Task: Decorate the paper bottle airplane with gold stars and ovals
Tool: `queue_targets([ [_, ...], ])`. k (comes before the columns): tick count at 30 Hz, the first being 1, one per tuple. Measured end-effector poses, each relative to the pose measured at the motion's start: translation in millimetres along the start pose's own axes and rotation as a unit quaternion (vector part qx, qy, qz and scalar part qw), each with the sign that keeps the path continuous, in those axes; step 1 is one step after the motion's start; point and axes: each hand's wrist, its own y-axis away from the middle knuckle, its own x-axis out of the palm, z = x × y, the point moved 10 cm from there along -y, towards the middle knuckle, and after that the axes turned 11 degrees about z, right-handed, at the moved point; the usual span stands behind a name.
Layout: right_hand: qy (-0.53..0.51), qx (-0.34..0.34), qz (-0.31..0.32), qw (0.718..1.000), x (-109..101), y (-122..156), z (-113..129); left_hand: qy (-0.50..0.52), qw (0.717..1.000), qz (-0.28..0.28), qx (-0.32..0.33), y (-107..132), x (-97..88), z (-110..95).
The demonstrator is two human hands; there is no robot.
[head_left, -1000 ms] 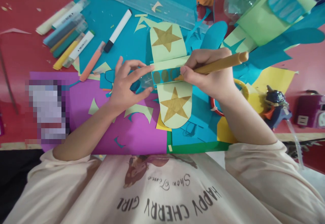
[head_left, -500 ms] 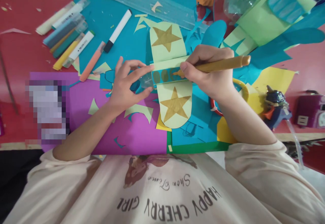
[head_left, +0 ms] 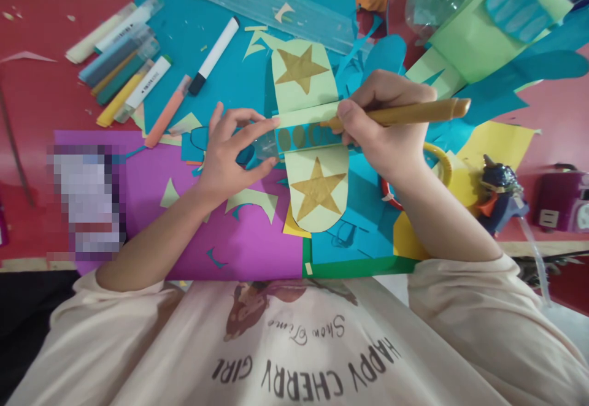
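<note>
A paper craft (head_left: 301, 108) lies at the middle, with two pale green rounded flaps that each bear a gold star. Between the flaps runs a blue strip (head_left: 291, 140) with a row of dark gold ovals. My left hand (head_left: 232, 148) has its forefinger and thumb at the strip's left end, one on each edge, with clear plastic showing between them. The other fingers are curled loosely. In my right hand (head_left: 391, 124) a gold marker (head_left: 414, 113) is pinched, its tip at the strip near an oval outline. The strip's right end is hidden behind that hand.
Several markers (head_left: 124, 56) lie at the upper left, and a white one (head_left: 214, 55) rests on blue paper. Purple paper (head_left: 248, 246) with scraps spreads in front. A phone-like blurred object (head_left: 89, 200) is at left. A tape roll (head_left: 442, 160) and glue gun (head_left: 501, 191) lie at right.
My right hand has shifted slightly right and up with the gold marker, and more of the third oval outline shows. My left hand and the craft have stayed put.
</note>
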Motion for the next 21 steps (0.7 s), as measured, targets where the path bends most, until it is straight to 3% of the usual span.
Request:
queue_targets([
  [21, 0.027, -0.008, 0.064, 0.998, 8.5, -0.4, -4.4, 0.001, 1.000, 0.000, 0.002, 0.9, 2.2, 0.9],
])
